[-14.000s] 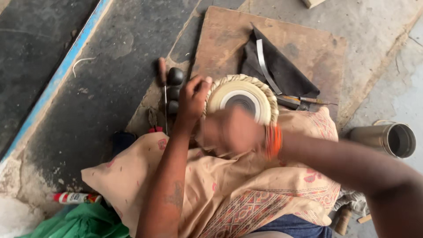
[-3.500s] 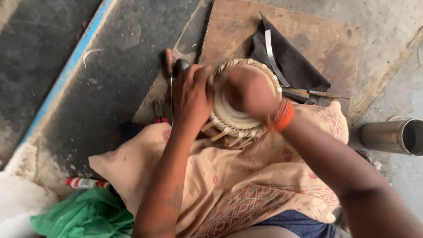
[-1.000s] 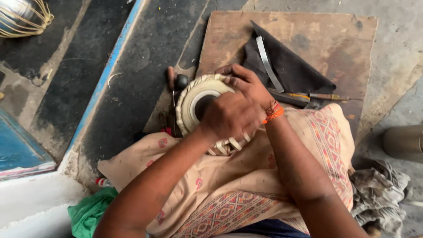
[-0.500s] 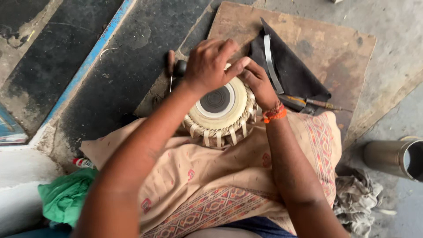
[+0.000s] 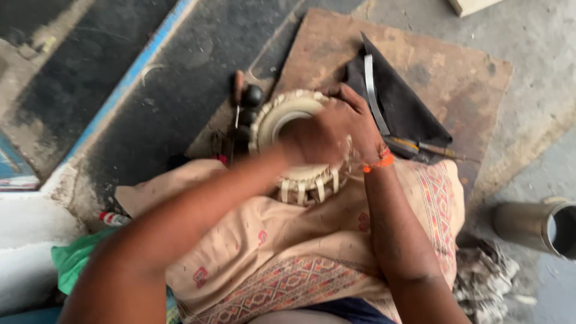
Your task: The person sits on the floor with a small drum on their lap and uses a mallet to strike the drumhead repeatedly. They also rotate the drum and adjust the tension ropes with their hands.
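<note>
Both hands, left (image 5: 306, 141) and right (image 5: 354, 129), grip the drum (image 5: 288, 120); tilted on the cloth (image 5: 288, 246), it might slip toward the board (image 5: 456, 72).

Open room lies at upper left of the frame, over the dark floor (image 5: 150, 66), and at upper right on the bare part of the wooden board (image 5: 456, 72). Just left of the small drum (image 5: 288, 114), dark tools (image 5: 243, 114) crowd the gap. To its right a black cloth (image 5: 408, 114) with a metal strip (image 5: 372, 84) and a screwdriver (image 5: 420, 147) block the way. A metal cylinder (image 5: 534, 225) stands at lower right.
</note>
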